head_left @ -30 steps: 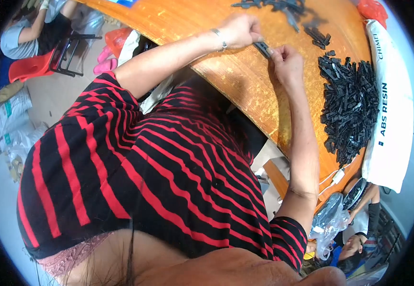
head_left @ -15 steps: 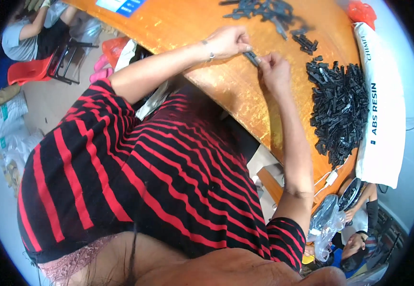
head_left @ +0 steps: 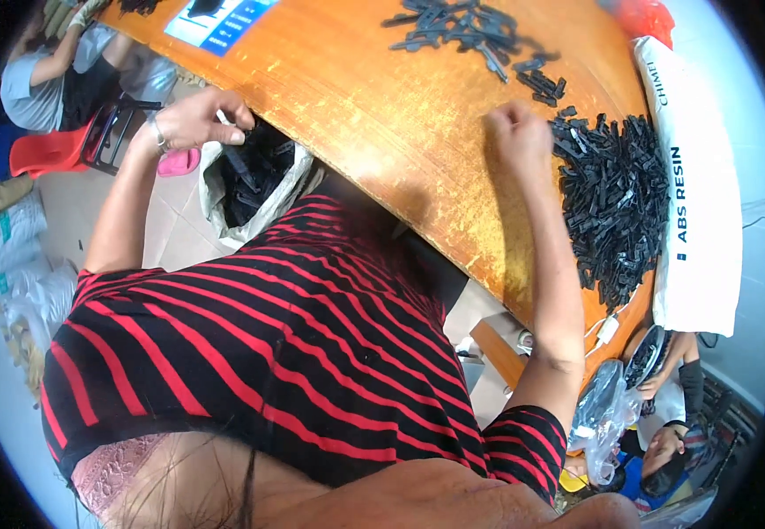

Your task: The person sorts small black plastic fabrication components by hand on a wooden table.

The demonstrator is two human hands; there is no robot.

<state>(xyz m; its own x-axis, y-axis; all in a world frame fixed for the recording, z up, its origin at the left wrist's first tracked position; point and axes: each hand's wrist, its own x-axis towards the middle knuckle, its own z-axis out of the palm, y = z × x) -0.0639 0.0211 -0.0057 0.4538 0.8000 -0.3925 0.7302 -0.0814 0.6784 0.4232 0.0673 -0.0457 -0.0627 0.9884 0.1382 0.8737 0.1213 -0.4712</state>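
My left hand [head_left: 201, 122] is off the table's left edge, above an open white sack [head_left: 215, 207] of black plastic parts. Its thumb and curled fingers are apart, with nothing seen gripped. A long black plastic part [head_left: 239, 166] shows just below the thumb; I cannot tell whether it is falling or lying on the others. Over the tabletop, my right hand [head_left: 521, 137] is closed with bent fingers, and whatever they may hold is hidden. Right beside it lies a big heap of black plastic parts [head_left: 616, 207].
Loose black parts [head_left: 457, 31] are spread at the far side of the orange wooden table [head_left: 373, 115]. A printed white bag [head_left: 695, 203] lies along the right. A blue-and-white sheet [head_left: 223, 26] rests far left. Other people sit at left [head_left: 34, 79] and lower right [head_left: 664, 441].
Both hands were together over the table, with a small dark part between them. My left hand has swung left to above the sack and opened; my right has stayed near the heap.
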